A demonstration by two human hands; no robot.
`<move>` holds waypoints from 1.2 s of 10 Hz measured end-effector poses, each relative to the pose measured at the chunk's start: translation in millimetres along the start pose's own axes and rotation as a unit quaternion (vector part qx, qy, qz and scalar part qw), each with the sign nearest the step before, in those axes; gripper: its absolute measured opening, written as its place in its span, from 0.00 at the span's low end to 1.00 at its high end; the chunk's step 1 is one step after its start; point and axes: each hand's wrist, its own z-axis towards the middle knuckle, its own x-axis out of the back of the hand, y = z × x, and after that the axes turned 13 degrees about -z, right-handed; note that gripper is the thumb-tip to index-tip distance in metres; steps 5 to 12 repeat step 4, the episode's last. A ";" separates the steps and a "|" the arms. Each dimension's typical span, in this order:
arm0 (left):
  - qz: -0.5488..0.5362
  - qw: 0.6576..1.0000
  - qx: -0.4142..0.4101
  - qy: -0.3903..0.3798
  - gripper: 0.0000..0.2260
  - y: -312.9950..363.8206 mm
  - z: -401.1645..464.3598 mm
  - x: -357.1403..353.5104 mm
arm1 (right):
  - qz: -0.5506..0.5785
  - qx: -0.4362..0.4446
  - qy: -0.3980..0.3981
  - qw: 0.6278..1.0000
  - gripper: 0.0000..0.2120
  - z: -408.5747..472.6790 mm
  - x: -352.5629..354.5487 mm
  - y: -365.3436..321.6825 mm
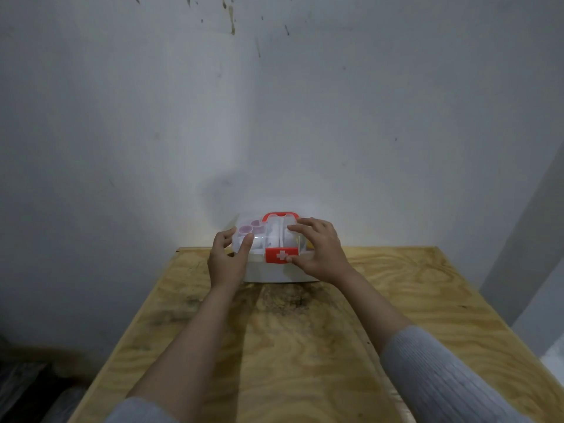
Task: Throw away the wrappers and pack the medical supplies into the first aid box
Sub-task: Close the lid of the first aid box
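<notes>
Grey sleeves (439,374) reaching over a plywood table (305,346).
Both hands are lying on the first aid box (271,254) at the table's far edge: left hand (227,259) fingers spread on its clear lid, right hand (319,250) splayed beside the red latch (279,255).

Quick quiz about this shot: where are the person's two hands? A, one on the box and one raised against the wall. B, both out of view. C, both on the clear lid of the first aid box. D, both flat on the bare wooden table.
C: the left hand and the right hand both rest on the clear lid of the first aid box, which sits at the far edge of the wooden table.
</notes>
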 end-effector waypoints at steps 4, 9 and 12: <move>0.086 0.995 0.046 0.009 0.30 46.6 -43.2 37.1 | 0.306 -0.036 0.325 0.894 0.18 -44.2 199.1 -85.2; 0.086 0.995 0.046 0.009 0.30 46.6 -43.2 37.1 | 0.306 -0.036 0.325 0.894 0.18 -44.2 199.1 -85.2; 0.086 0.995 0.046 0.009 0.30 46.6 -43.2 37.1 | 0.306 -0.036 0.325 0.894 0.18 -44.2 199.1 -85.2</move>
